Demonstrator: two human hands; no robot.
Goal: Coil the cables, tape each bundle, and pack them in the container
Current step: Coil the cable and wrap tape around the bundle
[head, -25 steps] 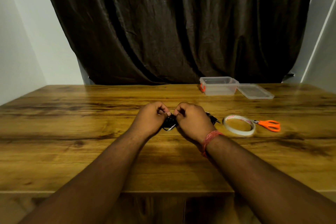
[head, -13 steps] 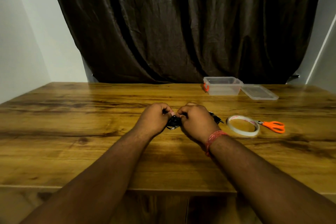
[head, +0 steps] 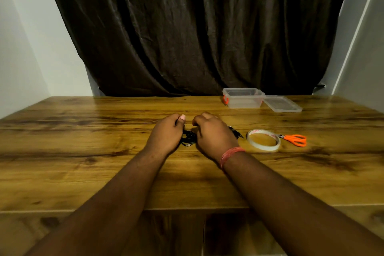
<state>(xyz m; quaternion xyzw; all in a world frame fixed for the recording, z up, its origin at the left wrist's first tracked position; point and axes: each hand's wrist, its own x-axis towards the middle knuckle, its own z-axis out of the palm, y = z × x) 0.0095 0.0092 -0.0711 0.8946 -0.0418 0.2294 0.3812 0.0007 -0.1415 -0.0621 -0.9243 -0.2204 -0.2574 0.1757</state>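
Black cable [head: 188, 139] gripped mid-table between curled left hand [head: 166, 135] and right hand [head: 213, 136], as a second ago; coiling continues. Tape [head: 263, 140] untouched to the right; container [head: 243, 97] open at far edge.

Head view, forward-down over table [head: 62, 172]

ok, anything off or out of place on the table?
Nothing stands out. Both hands, left hand and right hand, hold the black cable bundle. Tape roll and scissors lie flat; the container sits upright, its lid off beside it.
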